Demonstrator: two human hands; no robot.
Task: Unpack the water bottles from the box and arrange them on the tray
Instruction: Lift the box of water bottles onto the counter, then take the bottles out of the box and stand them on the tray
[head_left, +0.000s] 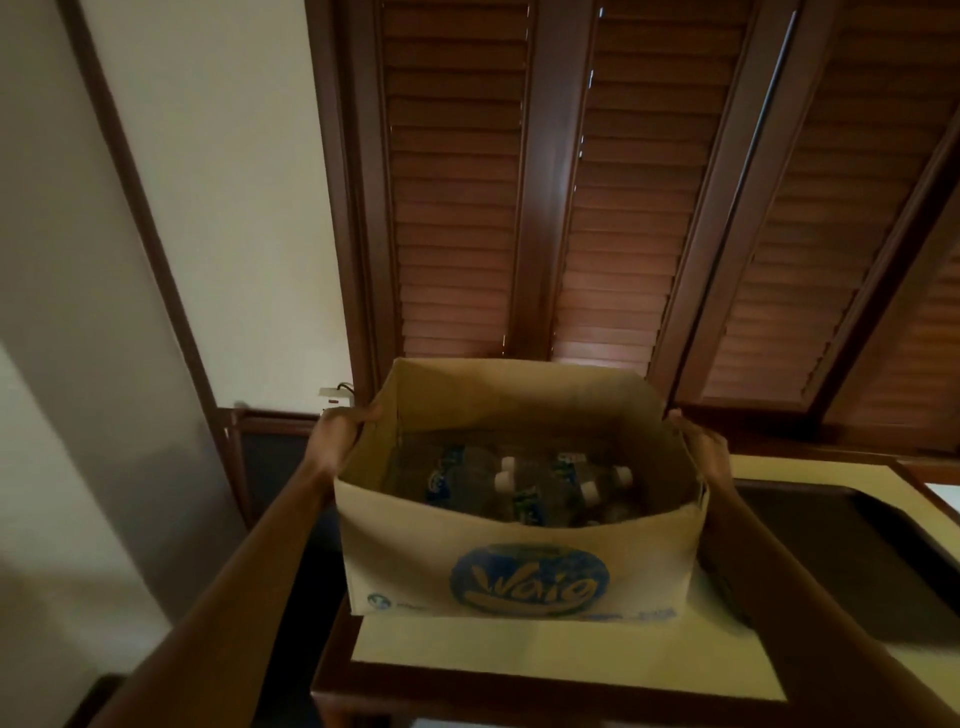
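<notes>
At centre left of the frame, the left hand is gripping the left wall of the cardboard box (blue round logo facing the camera). In the middle, water bottles are lying inside it, white caps showing. At centre right, the right hand is gripping the right wall. Farther right, a dark tray is sitting on the table, just beside the box.

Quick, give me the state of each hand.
Left hand: grips the left wall of the box, fingers curled over its rim.
Right hand: grips the box's right wall.
</notes>
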